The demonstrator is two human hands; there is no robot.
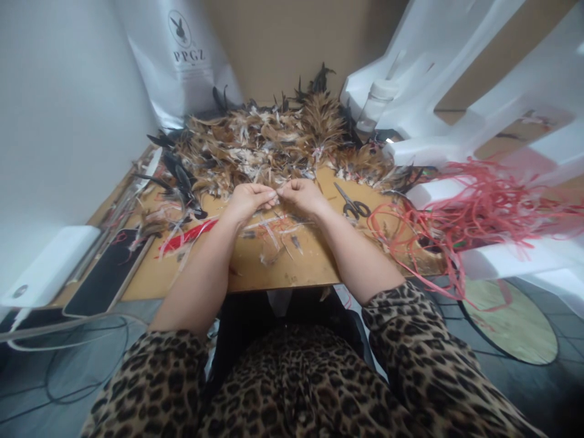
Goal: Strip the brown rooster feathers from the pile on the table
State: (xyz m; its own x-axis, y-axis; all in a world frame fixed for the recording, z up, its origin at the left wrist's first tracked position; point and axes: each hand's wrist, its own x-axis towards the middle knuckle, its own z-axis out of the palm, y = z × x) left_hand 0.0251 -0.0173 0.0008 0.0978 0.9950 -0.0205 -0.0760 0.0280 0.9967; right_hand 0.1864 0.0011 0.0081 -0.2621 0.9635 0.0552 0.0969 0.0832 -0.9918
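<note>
My left hand [250, 201] and my right hand [302, 196] meet over the middle of the wooden table [278, 272]. Both are pinched closed, fingertips almost touching. Whatever lies between them is too small to make out. Just beyond my hands spreads a large heap of brown and white feathers [255, 137], with some black feathers [180, 176] at its left. Bits of pale string and feather scraps [274, 234] are scattered beneath my wrists. Right of my right hand lies a pair of dark-handled scissors [353, 204], blades pointing away from me.
A tangle of pink-red plastic strips [497, 207] hangs over the table's right side. A phone [107, 274] and a white power adapter [52, 264] with a cable lie at the left. Red strips [189, 236] lie by my left forearm. A clear bottle [375, 106] stands behind.
</note>
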